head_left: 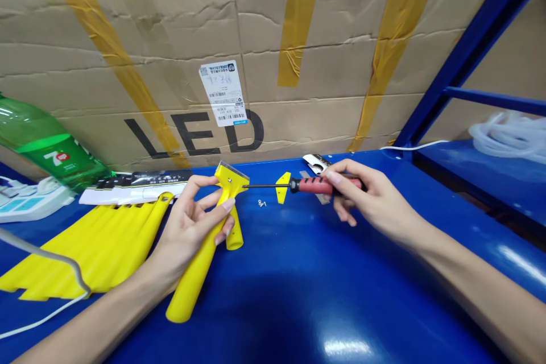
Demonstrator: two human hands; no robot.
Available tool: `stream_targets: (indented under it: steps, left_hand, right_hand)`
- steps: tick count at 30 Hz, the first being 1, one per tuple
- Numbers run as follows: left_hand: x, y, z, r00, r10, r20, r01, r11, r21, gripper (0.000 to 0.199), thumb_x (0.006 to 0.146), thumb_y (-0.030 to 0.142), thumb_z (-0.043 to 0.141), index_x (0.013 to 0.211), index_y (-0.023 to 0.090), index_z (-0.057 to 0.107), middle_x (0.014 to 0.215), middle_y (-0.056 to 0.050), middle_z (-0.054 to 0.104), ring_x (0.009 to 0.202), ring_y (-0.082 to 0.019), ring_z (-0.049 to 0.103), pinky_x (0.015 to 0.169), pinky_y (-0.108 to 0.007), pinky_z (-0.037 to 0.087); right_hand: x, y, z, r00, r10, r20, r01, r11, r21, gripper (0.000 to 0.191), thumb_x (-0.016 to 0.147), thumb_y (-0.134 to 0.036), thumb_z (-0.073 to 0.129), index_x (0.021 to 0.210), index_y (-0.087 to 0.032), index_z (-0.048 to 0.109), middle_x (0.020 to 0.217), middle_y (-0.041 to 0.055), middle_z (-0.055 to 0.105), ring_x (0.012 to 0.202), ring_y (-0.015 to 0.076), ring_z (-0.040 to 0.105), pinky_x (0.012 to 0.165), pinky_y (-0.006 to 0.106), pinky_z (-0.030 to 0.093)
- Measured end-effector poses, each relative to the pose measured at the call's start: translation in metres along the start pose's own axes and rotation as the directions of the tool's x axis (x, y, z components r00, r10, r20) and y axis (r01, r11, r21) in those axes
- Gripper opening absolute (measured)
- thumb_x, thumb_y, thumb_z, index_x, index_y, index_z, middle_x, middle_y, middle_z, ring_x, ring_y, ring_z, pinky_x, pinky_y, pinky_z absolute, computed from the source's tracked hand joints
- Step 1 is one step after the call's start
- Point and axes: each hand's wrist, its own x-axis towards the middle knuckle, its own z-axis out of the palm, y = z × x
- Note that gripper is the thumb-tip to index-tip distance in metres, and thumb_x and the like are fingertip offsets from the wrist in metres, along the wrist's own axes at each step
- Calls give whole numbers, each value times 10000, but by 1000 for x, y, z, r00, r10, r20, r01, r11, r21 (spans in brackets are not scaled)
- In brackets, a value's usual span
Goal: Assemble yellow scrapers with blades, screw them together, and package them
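Observation:
My left hand point(198, 213) is closed round the neck of a yellow scraper point(194, 276), its wide head tilted up with a blade along the top edge and a screw in its face. My right hand point(362, 190) grips a red and black screwdriver point(315, 185), whose tip points left and meets the right side of the scraper head. Behind my left fingers, another yellow tube-shaped piece point(234, 233) shows in part. Between the hands, small screws point(261, 203) and a yellow plate point(282, 188) lie on the blue table point(290, 284).
Several yellow handles point(94, 244) lie side by side at left, near printed cards point(132, 187). A green bottle point(51, 148), a power strip point(34, 202) and a cable point(63, 256) are there too. A cardboard box point(170, 57) stands behind, with a blue frame point(469, 45) at right.

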Motion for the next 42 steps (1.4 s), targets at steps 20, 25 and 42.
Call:
stream_targets:
  steps: [20, 25, 42]
  left_hand:
    - [2, 3, 2, 1000, 4, 1, -4, 1000, 19, 408, 839, 243, 786, 1065, 271, 448, 734, 44, 644, 492, -78, 539, 452, -167, 418]
    - [1, -1, 2, 1000, -22, 11, 21, 999, 26, 405, 848, 258, 776, 1074, 273, 441, 710, 36, 646, 490, -87, 538, 460, -175, 412]
    - [-1, 2, -2, 998, -15, 57, 13, 999, 36, 369, 871, 260, 758, 1058, 285, 440, 643, 57, 607, 471, -89, 520, 435, -162, 381]
  right_hand:
    - [-1, -2, 10, 997, 71, -5, -71, 995, -68, 396, 856, -558, 718, 991, -188, 674, 672, 22, 687, 456, 130, 576, 420, 250, 451]
    - [-5, 3, -2, 922, -373, 104, 379, 815, -438, 298, 852, -397, 759, 1120, -268, 777, 1050, 81, 792, 890, 255, 723, 812, 383, 555]
    - [-3, 1, 8, 912, 351, 214, -403, 866, 297, 377, 798, -427, 823, 1048, -145, 798, 717, 36, 634, 416, 7, 292, 395, 219, 93]
